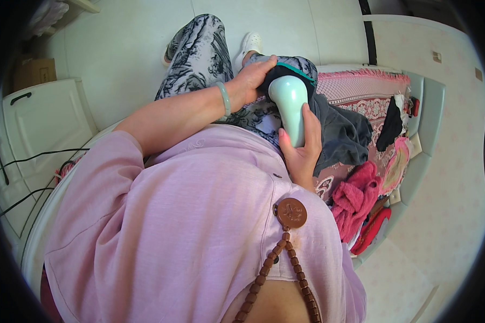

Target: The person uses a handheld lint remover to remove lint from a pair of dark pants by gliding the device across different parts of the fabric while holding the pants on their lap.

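My right hand (309, 149) grips the narrow handle of a mint-green handheld device (293, 107), which looks like a fabric shaver. Its wide round head rests over a black cloth (281, 72) with teal edging, so the face beneath is hidden. At the cloth's near-left side, my left hand (248, 82) holds it, thumb on top, over my knee. A pale green bangle (223, 99) circles the left wrist. Patterned trousers (198, 60) cover both legs. Just right of the device lies a crumpled dark grey garment (341, 129).
A pink patterned cover (347, 87) spreads to the right, bearing a magenta towel-like cloth (357, 198), a black cloth piece (390, 125) and a red item (374, 232). A padded pale green edge (424, 117) bounds it. Cabinet doors (48, 109) and black cables (44, 152) are at left.
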{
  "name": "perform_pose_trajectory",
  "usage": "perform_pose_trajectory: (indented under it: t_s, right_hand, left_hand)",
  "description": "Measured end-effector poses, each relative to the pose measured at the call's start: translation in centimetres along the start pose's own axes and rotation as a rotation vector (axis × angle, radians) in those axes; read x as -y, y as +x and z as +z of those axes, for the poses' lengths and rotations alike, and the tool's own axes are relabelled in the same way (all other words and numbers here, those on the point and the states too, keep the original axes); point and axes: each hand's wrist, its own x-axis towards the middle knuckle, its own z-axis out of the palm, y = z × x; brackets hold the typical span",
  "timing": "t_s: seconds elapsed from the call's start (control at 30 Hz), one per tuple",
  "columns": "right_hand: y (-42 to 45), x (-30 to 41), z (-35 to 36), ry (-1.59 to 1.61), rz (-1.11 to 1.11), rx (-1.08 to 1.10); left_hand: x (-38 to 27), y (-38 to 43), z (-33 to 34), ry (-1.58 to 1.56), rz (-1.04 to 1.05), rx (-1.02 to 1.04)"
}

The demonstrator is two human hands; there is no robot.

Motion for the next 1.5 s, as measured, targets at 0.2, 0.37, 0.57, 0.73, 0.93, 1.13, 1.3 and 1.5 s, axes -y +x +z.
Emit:
perform_pose_trajectory:
  t_s: [0.2, 0.37, 0.57, 0.73, 0.93, 1.13, 1.3, 1.5]
  right_hand:
    - [2.4, -0.1, 0.9, 0.031, -0.042, -0.013]
    - [2.9, -1.1, 0.2, 0.003, -0.011, -0.066]
    - [2.2, -1.5, -0.6, -0.013, 0.043, -0.086]
    - [2.8, 0.1, 1.1, 0.075, 0.057, -0.064]
    - [1.6, 0.1, -0.2, 0.037, 0.031, 0.005]
    - [-1.7, -1.8, -3.1, -0.05, 0.137, -0.076]
    - [-2.3, -2.0, -2.3, 0.0, 0.22, -0.197]
    - [1.2, -0.5, 0.4, 0.074, 0.131, -0.119]
  left_hand:
    - [-0.4, -1.0, 1.2, 0.006, 0.002, -0.054]
    - [-0.2, -0.9, 1.2, -0.015, 0.015, -0.047]
    - [0.3, 0.3, 0.0, 0.005, 0.022, -0.018]
    - [0.0, -0.4, 0.6, -0.01, 0.019, -0.003]
    - [0.0, -0.1, 0.1, -0.01, 0.019, 0.04]
    - [0.0, 0.1, 0.3, 0.005, 0.025, -0.067]
    - [-0.1, -0.2, 0.7, 0.027, 0.006, -0.106]
    - [0.0, 0.4, 0.0, -0.001, -0.02, -0.066]
